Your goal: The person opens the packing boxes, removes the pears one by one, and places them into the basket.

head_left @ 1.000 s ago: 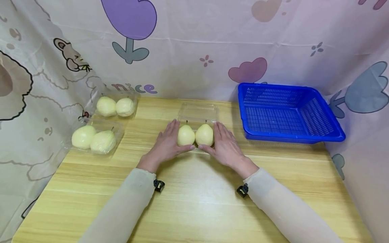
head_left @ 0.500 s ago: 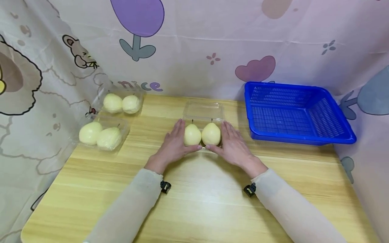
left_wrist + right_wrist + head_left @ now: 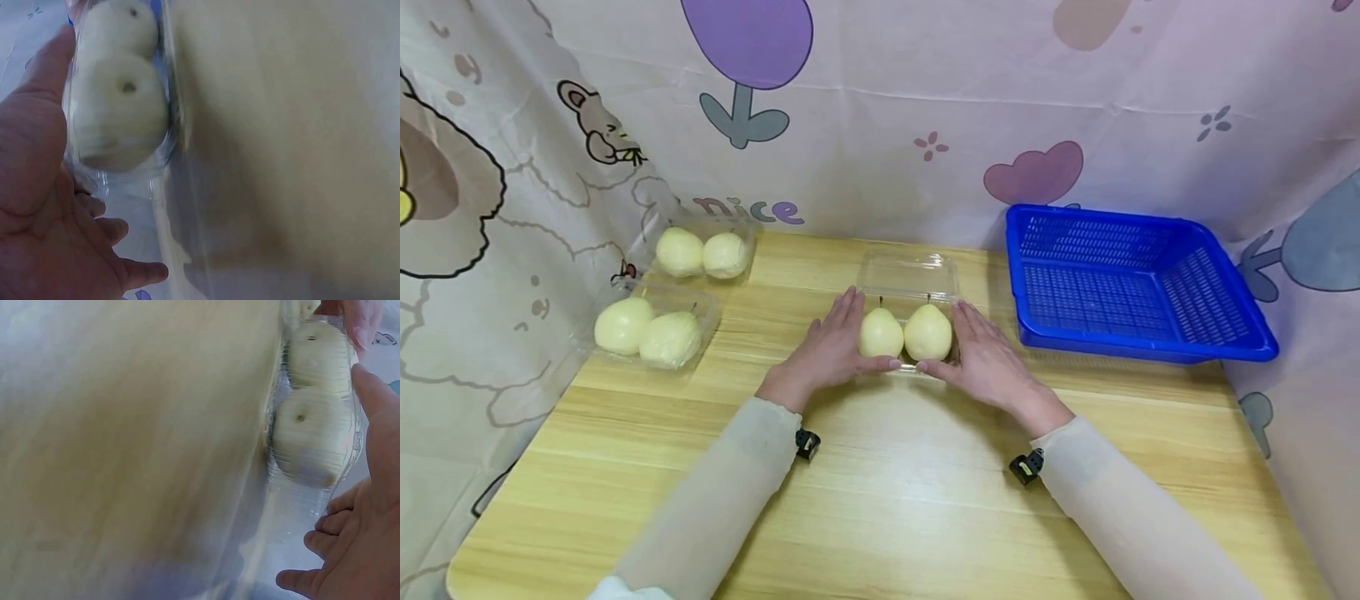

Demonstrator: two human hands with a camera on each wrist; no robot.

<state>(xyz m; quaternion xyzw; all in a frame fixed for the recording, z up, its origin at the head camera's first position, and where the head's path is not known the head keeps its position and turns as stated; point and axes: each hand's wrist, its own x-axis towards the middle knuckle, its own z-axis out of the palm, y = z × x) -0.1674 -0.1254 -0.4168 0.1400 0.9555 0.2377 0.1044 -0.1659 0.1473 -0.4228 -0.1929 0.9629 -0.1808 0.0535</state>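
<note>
Two pale yellow pears, a left pear (image 3: 881, 333) and a right pear (image 3: 928, 332), sit side by side in a clear plastic clamshell box (image 3: 907, 275) whose lid lies folded back behind them. My left hand (image 3: 827, 346) presses the box's left side with straight fingers, its thumb along the front edge. Mirroring it, my right hand (image 3: 988, 358) lies against the right side, with the thumb tip close to the other thumb. In the left wrist view a pear (image 3: 122, 112) shows through the plastic beside the spread fingers. The right wrist view shows a pear (image 3: 312, 434) behind ridged plastic.
At the left of the wooden table (image 3: 880, 517) stand two more clear boxes with wrapped pears, a rear pair (image 3: 724, 255) and a front pair (image 3: 670, 338). A blue plastic basket (image 3: 1097, 292) stands at the back right. A patterned curtain (image 3: 865, 108) hangs behind.
The head view has shifted a little, so everything appears further right. Both hands stay against the box sides, and the pears and lid look the same.
</note>
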